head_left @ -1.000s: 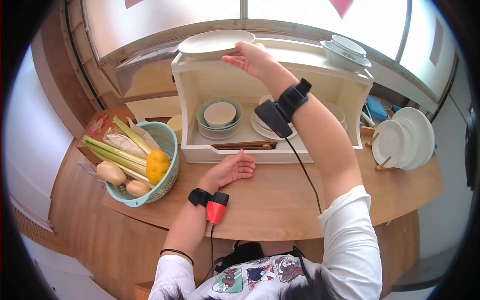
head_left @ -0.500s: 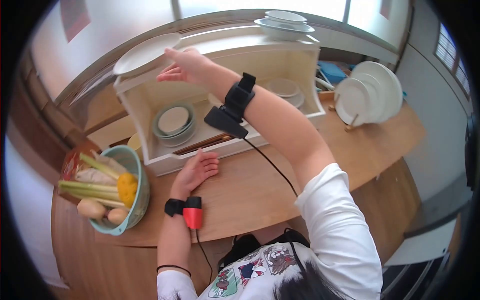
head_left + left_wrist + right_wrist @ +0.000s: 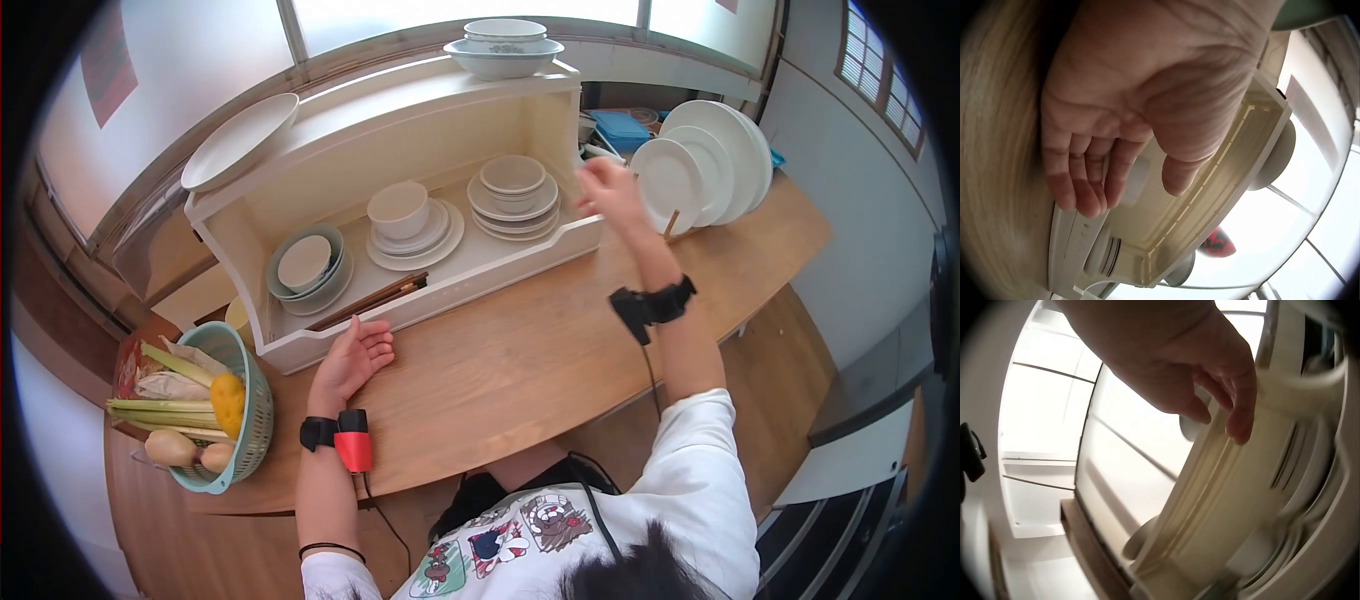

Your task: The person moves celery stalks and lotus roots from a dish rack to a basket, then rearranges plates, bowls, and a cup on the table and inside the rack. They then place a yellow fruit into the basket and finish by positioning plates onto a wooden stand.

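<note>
My left hand (image 3: 352,358) rests on the wooden table by the front edge of the white shelf unit (image 3: 430,310), palm up with relaxed fingers and holding nothing. My right hand (image 3: 612,195) hangs at the unit's right end, just left of the white plates (image 3: 668,188) standing in a rack. Its fingers (image 3: 1241,422) are loosely bent and hold nothing. A large white plate (image 3: 240,145) lies on the left end of the unit's top. Two stacked bowls (image 3: 503,55) sit at the top's right end.
Inside the unit are stacks of bowls (image 3: 305,262), a cup on plates (image 3: 398,208), bowls on plates (image 3: 513,180) and wooden chopsticks (image 3: 370,300). A blue basket (image 3: 255,400) of vegetables stands at the left. Blue items (image 3: 622,130) lie behind the plate rack.
My right hand has left the large plate on the unit's top and swung right toward the plate rack. The head view has turned right. My left hand stays on the table.
</note>
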Available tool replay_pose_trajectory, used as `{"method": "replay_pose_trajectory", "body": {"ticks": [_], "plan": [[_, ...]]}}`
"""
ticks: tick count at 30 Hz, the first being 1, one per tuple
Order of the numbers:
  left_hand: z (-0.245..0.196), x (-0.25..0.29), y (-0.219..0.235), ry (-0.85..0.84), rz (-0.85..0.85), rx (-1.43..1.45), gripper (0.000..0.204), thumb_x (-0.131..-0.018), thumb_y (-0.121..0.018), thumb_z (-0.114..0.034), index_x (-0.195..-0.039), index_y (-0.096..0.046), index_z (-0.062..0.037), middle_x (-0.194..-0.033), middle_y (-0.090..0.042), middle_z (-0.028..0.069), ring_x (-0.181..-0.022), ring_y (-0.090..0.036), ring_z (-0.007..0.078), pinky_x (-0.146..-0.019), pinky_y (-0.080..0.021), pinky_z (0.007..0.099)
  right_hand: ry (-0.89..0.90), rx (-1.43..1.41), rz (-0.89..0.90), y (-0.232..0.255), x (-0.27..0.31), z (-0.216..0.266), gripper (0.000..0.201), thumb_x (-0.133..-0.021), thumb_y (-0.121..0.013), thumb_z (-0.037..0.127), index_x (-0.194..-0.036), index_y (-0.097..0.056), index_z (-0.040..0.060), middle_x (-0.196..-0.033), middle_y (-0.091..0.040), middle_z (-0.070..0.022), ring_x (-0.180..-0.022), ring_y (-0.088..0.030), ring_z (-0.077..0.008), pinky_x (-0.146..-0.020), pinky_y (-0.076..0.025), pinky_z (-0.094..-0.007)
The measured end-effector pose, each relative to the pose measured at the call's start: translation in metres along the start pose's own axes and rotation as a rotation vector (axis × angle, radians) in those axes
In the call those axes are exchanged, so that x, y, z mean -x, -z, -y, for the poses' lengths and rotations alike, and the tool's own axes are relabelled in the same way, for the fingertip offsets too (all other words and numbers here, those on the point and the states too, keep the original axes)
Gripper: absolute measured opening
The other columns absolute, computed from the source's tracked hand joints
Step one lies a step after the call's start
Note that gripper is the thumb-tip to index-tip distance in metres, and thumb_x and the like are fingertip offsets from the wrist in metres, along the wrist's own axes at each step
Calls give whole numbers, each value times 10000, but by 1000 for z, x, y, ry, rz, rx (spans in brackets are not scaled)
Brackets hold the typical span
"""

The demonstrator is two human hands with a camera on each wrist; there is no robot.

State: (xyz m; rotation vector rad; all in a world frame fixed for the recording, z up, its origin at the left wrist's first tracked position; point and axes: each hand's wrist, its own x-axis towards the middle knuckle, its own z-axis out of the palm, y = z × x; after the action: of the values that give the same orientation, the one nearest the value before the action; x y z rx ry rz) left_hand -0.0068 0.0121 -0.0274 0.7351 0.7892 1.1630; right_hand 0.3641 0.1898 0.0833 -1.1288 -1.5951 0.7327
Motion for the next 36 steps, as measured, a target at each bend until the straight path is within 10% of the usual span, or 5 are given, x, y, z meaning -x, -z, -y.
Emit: {"method": "replay_pose_trajectory", "body": {"ticks": [6,17,24,30,36], "plan": [[0,1,-1,-10,-19,-1,463,-894,-394,-432,-994,-562,-12,-882,-584,71,-829,-561,161,-776,-468,293,140,826,-749,139,-34,-99,431,-761,-623,316,-994,-526,-33,-949,-583,-230,-897,-572,-349,-754,-450,-410],[-3,1,-2,12,-6,48,447,-892,-419,-408,-992,-559,4,-887,-588,84,-816,-571,168,-767,-477,297,-24,858,-329,168,-34,-137,318,-792,-529,281,-933,-578,0,-867,-596,-225,-866,-551,-394,-754,-436,-441],[-1,0,4,9,11,38,458,-887,-417,-424,-1003,-561,-5,-912,-585,83,-827,-566,174,-785,-466,310,54,1022,-527,154,-17,-104,324,-823,-498,295,-891,-588,-8,-809,-598,-229,-814,-563,-398,-702,-432,-458],[-1,0,3,10,28,42,465,-891,-404,-425,-1006,-560,-3,-912,-585,83,-834,-564,170,-785,-467,308,146,880,-885,151,-6,-46,362,-845,-507,304,-742,-566,-38,-626,-588,-206,-597,-587,-329,-535,-451,-400],[-2,2,-1,5,7,40,447,-903,-394,-403,-997,-555,4,-891,-576,75,-803,-567,160,-753,-479,288,53,-548,-380,88,4,50,250,-865,-528,238,-850,-515,-12,-628,-530,-38,-454,-450,-68,-340,-312,-186]]}}
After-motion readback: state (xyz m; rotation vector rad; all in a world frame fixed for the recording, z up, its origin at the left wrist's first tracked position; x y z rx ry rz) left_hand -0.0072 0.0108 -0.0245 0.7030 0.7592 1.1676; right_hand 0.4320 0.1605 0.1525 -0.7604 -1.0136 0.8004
